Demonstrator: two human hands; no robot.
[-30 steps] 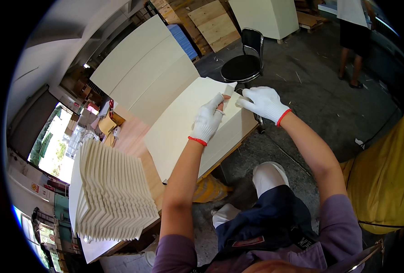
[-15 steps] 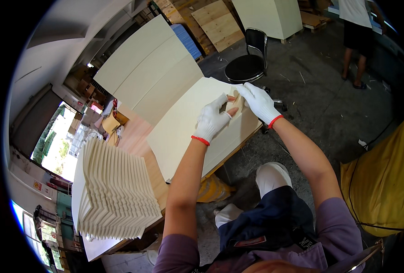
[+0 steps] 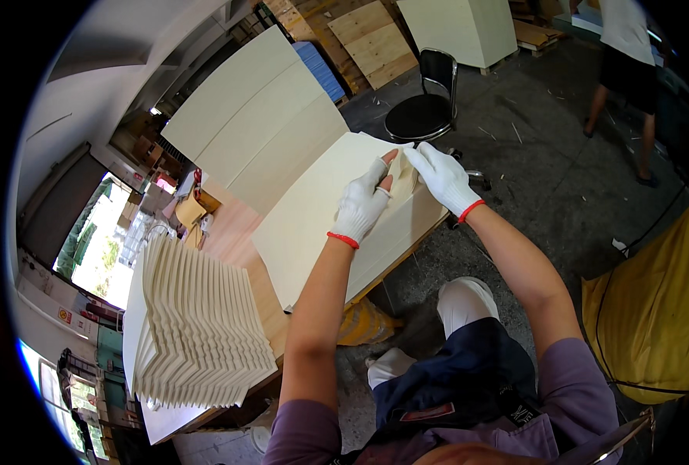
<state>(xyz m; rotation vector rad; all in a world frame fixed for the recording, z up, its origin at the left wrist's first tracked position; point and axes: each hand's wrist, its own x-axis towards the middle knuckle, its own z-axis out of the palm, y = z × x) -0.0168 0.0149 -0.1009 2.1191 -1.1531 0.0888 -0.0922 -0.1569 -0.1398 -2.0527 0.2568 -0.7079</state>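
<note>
A stack of large cream board sheets (image 3: pixel 305 225) lies on the table in front of me. My left hand (image 3: pixel 362 203), in a white knitted glove with a red cuff, rests over its near right part. The bare thumb and forefinger poke out of the glove, stretched toward the corner and slightly apart. Facing it, my right hand (image 3: pixel 440 178), gloved the same way, has its fingers together at the far right corner. Between both hands a raised cream flap (image 3: pixel 404 172) bends up, its edge against the right fingers. The right fingertips' undersides are hidden.
A tall cream panel (image 3: pixel 255 116) with crease lines leans behind the stack. To the left stands a pile of folded cream boards (image 3: pixel 201 325). A black chair (image 3: pixel 419 115) is beyond the table; yellow sheeting (image 3: pixel 647 287) hangs right. Another person (image 3: pixel 626 70) stands at far right.
My left thumb and forefinger have shifted up toward the far corner. The right hand has barely moved. The other person has stepped further right.
</note>
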